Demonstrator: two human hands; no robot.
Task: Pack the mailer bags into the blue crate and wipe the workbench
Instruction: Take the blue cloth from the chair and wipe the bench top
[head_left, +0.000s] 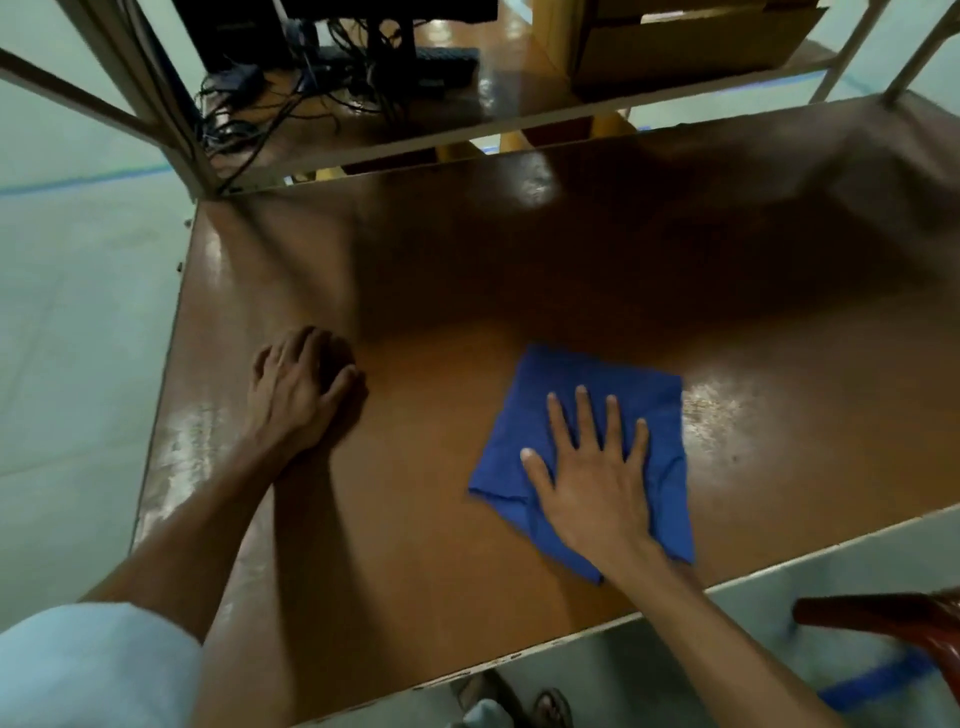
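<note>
A folded blue cloth (639, 384) lies flat on the brown workbench (519, 270), right of centre near the front edge. My right hand (597, 478) presses down on the cloth with its fingers spread wide. My left hand (296, 389) rests on the bare bench top at the left, fingers curled down against the surface, holding nothing. No mailer bags and no blue crate are in view.
A shelf (467, 130) runs above the back of the bench, with a dark monitor stand, tangled cables (249, 104) and a keyboard (447, 62) on it, and a cardboard box (691, 47) at the right. A red-brown stool (893, 618) stands at the lower right. Pale floor lies to the left.
</note>
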